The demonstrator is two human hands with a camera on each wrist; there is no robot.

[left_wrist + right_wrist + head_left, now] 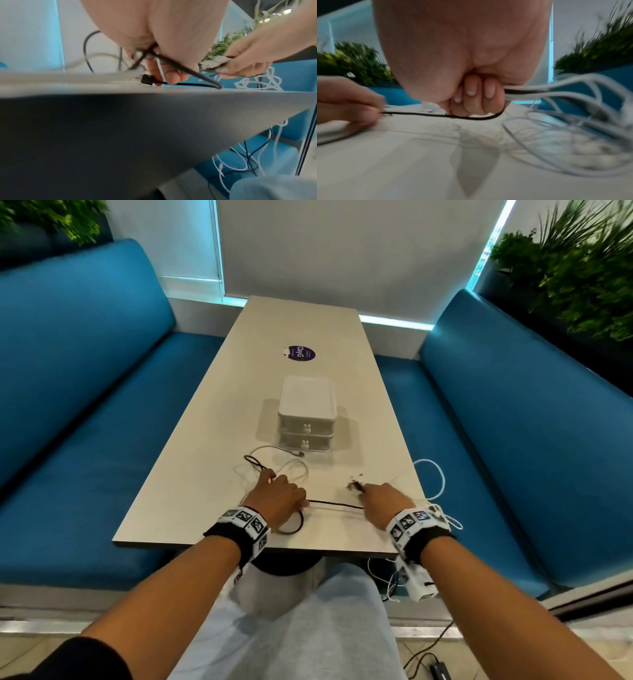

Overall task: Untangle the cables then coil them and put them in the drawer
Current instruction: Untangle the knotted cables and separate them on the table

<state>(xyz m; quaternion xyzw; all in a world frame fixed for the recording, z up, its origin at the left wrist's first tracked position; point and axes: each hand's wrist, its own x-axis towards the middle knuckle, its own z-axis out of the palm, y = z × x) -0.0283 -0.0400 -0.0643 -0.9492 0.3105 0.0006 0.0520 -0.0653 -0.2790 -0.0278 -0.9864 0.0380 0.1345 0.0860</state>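
A black cable (335, 504) runs taut between my two hands near the table's front edge. My left hand (277, 498) grips it with curled fingers (164, 75); its black plug (147, 79) lies on the table beside them. My right hand (380, 501) holds the black cable (419, 115) together with a bundle of white cables (556, 86) in its fist. Thin white cables (294, 470) lie tangled just past my left hand. A white two-drawer unit (306, 416) stands mid-table with both drawers closed.
A white cable loop (435, 477) hangs over the right edge of the beige table (205, 440). More cables (248, 159) dangle below it. Blue benches (85, 405) flank both sides. A purple sticker (300, 353) lies beyond the drawers.
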